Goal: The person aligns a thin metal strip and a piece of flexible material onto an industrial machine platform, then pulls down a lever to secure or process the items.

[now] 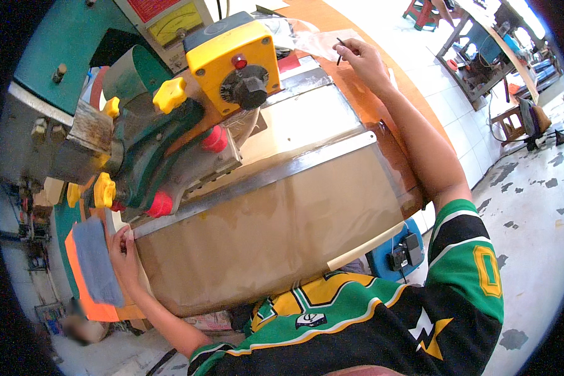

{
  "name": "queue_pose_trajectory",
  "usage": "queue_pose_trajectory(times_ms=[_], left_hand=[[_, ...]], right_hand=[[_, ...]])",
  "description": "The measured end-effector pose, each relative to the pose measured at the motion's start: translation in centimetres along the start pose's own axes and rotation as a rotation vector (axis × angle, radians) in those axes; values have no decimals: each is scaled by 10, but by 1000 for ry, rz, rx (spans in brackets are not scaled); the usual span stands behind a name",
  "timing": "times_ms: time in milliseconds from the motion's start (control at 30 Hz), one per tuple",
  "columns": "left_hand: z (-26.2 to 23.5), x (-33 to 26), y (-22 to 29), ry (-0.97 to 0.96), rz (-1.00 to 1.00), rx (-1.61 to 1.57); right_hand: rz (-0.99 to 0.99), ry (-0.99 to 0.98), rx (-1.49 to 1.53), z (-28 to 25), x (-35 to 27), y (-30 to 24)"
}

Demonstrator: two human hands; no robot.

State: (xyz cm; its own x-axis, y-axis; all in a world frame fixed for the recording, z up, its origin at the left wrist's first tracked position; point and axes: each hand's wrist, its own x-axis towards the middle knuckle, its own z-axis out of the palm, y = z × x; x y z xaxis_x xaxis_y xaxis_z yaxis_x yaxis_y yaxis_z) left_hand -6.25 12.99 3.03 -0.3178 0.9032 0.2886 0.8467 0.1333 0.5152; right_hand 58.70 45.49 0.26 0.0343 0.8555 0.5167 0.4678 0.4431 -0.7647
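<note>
My left hand [124,254] grips the edge of a grey and orange flat piece [94,269] at the left end of the worktable, beside the metal rail [257,178]. My right hand [363,59] is stretched far across the table and pinches a thin dark strip [339,51] between its fingers, close to a clear plastic sheet [323,41]. Between the two hands stands a green press machine [163,144] with a yellow control box [235,62] and yellow and red knobs.
The brown worktable [276,238] fills the middle, with a metal plate [301,122] under the machine head. A blue foot pedal box [398,254] lies on the tiled floor at the right. Another workbench [482,56] and stools stand at the far right.
</note>
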Motion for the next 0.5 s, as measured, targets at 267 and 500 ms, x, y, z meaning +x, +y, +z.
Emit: queue_pose_trajectory(times_ms=[267,500], left_hand=[[-5,3,-10,-43,21,14],[-1,2,-10,42,32,8]], right_hand=[[90,-143,-248,-1,-8,-21],[-53,-205,-321,-1,-16,-35]])
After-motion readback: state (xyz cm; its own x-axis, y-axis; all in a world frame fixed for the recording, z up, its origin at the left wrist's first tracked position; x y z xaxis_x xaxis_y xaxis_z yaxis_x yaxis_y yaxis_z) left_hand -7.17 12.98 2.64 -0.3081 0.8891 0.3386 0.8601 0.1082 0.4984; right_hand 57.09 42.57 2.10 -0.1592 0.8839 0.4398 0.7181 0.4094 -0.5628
